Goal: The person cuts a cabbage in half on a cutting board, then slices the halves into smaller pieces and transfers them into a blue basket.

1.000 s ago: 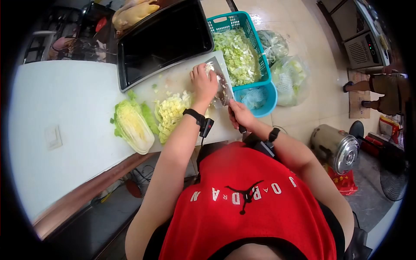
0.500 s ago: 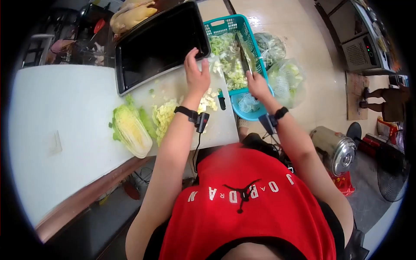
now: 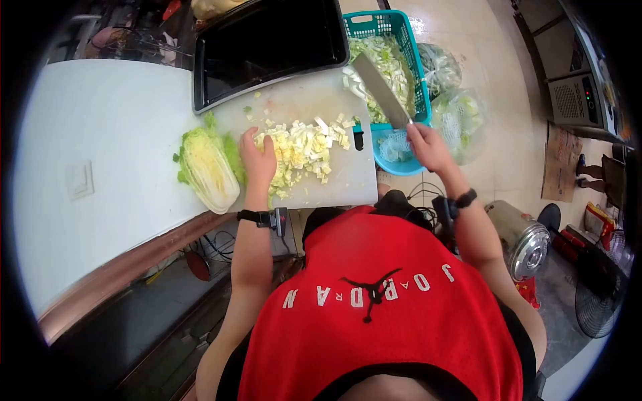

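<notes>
My left hand (image 3: pixel 258 157) rests at the left side of a pile of chopped cabbage (image 3: pixel 304 148) on the white cutting board (image 3: pixel 344 184), thumb and fingers apart. My right hand (image 3: pixel 429 146) grips the handle of a cleaver (image 3: pixel 382 90), whose wide blade points up and left over the near left part of the teal basket (image 3: pixel 418 67). Cut cabbage lies in that basket. A halved napa cabbage (image 3: pixel 210 168), cut face up, lies left of my left hand, with loose green leaves between them.
A black tray (image 3: pixel 267 50) overlaps the board's far edge. Below the basket sits a blue basin (image 3: pixel 401 162); bags of vegetables (image 3: pixel 457 115) lie to its right. A metal pot (image 3: pixel 525 244) and a fan stand on the right. Someone's legs show at the far right.
My left hand has moved from the board's far edge to the left of the chopped pile. The cleaver has swung out of the basket, now tilted left. The view has shifted.
</notes>
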Tool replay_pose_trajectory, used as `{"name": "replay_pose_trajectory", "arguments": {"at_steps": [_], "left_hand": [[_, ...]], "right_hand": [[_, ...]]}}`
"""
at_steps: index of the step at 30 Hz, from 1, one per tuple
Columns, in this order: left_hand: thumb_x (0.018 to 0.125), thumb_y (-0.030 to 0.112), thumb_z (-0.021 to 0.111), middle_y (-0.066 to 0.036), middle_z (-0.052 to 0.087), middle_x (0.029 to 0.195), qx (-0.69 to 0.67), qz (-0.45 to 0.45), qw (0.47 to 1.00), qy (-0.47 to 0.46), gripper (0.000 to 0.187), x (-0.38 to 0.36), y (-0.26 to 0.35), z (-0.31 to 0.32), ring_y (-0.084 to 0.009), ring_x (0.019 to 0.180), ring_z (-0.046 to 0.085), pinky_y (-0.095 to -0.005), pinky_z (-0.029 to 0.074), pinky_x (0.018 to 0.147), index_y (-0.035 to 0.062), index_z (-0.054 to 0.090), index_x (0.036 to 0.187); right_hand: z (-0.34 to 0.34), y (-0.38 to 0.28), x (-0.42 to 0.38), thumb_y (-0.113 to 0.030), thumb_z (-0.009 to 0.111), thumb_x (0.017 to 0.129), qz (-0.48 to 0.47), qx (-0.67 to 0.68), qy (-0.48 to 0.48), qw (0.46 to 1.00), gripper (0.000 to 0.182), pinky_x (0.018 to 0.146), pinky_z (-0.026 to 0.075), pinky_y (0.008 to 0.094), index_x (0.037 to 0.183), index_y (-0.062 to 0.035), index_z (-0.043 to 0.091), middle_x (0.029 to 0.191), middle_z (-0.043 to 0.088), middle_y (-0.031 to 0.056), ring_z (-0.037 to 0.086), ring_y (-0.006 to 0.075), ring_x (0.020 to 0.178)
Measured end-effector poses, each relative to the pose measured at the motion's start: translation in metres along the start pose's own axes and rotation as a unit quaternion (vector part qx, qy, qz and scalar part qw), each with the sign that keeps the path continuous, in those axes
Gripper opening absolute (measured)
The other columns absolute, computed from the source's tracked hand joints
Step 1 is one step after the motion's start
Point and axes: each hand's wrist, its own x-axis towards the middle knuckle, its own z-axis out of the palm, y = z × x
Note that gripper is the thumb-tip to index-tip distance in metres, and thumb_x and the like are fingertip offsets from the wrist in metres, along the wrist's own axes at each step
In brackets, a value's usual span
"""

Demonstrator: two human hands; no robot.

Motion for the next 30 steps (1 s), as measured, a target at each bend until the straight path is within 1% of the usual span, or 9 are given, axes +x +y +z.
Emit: {"name": "replay_pose_trajectory", "arguments": {"at_steps": [4, 7, 9, 11, 14, 16, 19, 25, 30], "left_hand": [[0.091, 0.017, 0.067, -0.022, 0.06, 0.123, 0.015, 0.003, 1.0, 0.005, 0.038, -0.017, -0.013, -0.002, -0.0402, 0.119, 0.052, -0.0485, 0.039, 0.105, -0.0005, 0.057, 0.123], [0.09, 0.021, 0.068, -0.022, 0.059, 0.123, 0.063, 0.027, 0.998, 0.011, 0.042, -0.023, -0.016, -0.006, -0.0411, 0.12, 0.052, -0.0492, 0.039, 0.104, -0.0008, 0.056, 0.124], [0.09, 0.026, 0.069, -0.022, 0.059, 0.123, 0.101, 0.004, 0.995, 0.014, 0.046, -0.029, -0.019, -0.01, -0.0418, 0.12, 0.051, -0.0501, 0.04, 0.102, -0.0003, 0.055, 0.125], [0.089, 0.028, 0.069, -0.022, 0.058, 0.124, 0.103, 0.003, 0.995, 0.018, 0.048, -0.03, -0.027, -0.014, -0.0418, 0.12, 0.052, -0.0507, 0.041, 0.102, 0.0003, 0.054, 0.126], [0.089, 0.031, 0.07, -0.023, 0.057, 0.126, 0.109, -0.002, 0.994, 0.017, 0.051, -0.031, -0.032, -0.02, -0.042, 0.12, 0.052, -0.0516, 0.042, 0.101, 0.0013, 0.054, 0.128], [0.09, 0.032, 0.07, -0.023, 0.057, 0.127, 0.112, -0.006, 0.994, 0.011, 0.052, -0.03, -0.039, -0.02, -0.0421, 0.12, 0.052, -0.0519, 0.042, 0.1, 0.0016, 0.053, 0.129], [0.09, 0.034, 0.07, -0.023, 0.055, 0.132, 0.103, 0.018, 0.994, -0.007, 0.057, -0.022, -0.053, -0.012, -0.0421, 0.123, 0.05, -0.0512, 0.041, 0.104, 0.0012, 0.052, 0.133], [0.091, 0.041, 0.07, -0.022, 0.048, 0.147, 0.076, 0.077, 0.992, -0.069, 0.067, -0.007, -0.05, 0.003, -0.0414, 0.136, 0.042, -0.0505, 0.034, 0.114, 0.0052, 0.049, 0.143], [0.087, 0.055, 0.071, -0.018, 0.037, 0.158, 0.061, 0.06, 0.983, -0.164, 0.084, -0.012, -0.037, 0.021, -0.0415, 0.147, 0.028, -0.0554, 0.03, 0.118, 0.0101, 0.042, 0.151]], "right_hand": [[0.003, -0.033, -0.005, -0.042, 0.053, 0.103, -0.012, -0.086, -0.093, 0.992, 0.05, 0.068, 0.049, 0.0403, 0.092, 0.0042, 0.068, 0.074, 0.065, 0.0194, 0.063, 0.0307, 0.068], [0.011, -0.017, 0.015, -0.045, 0.052, 0.103, -0.049, -0.126, -0.086, 0.987, 0.053, 0.068, 0.049, 0.0415, 0.09, 0.0044, 0.067, 0.075, 0.065, 0.0217, 0.062, 0.0337, 0.069], [0.011, -0.012, 0.021, -0.046, 0.053, 0.103, -0.013, -0.11, 0.01, 0.994, 0.054, 0.068, 0.049, 0.0428, 0.088, 0.0049, 0.067, 0.076, 0.064, 0.0246, 0.061, 0.0377, 0.069], [0.002, -0.013, 0.017, -0.045, 0.054, 0.102, -0.009, -0.12, 0.023, 0.993, 0.054, 0.067, 0.048, 0.0448, 0.088, 0.0055, 0.066, 0.077, 0.062, 0.0269, 0.059, 0.0422, 0.069], [-0.001, -0.02, -0.003, -0.044, 0.053, 0.103, -0.051, -0.134, 0.044, 0.989, 0.053, 0.065, 0.048, 0.042, 0.086, 0.0048, 0.064, 0.073, 0.063, 0.0211, 0.062, 0.0344, 0.065], [0.003, -0.021, -0.022, -0.043, 0.052, 0.105, 0.014, -0.009, -0.034, 0.999, 0.05, 0.057, 0.047, 0.0357, 0.085, 0.0007, 0.062, 0.065, 0.06, 0.0104, 0.06, 0.0212, 0.058], [0.033, -0.007, -0.052, -0.043, 0.049, 0.106, 0.099, 0.085, -0.07, 0.989, 0.046, 0.049, 0.044, 0.0287, 0.085, -0.0047, 0.059, 0.062, 0.053, 0.0014, 0.053, 0.0109, 0.052], [0.09, 0.026, -0.087, -0.046, 0.044, 0.108, 0.135, 0.223, -0.038, 0.965, 0.049, 0.043, 0.039, 0.0279, 0.083, -0.0057, 0.057, 0.063, 0.053, 0.0014, 0.048, 0.0118, 0.046], [0.138, 0.024, -0.097, -0.05, 0.04, 0.109, 0.134, 0.208, -0.027, 0.968, 0.053, 0.044, 0.039, 0.0295, 0.083, -0.0056, 0.056, 0.062, 0.052, 0.0013, 0.047, 0.0119, 0.046]]}}
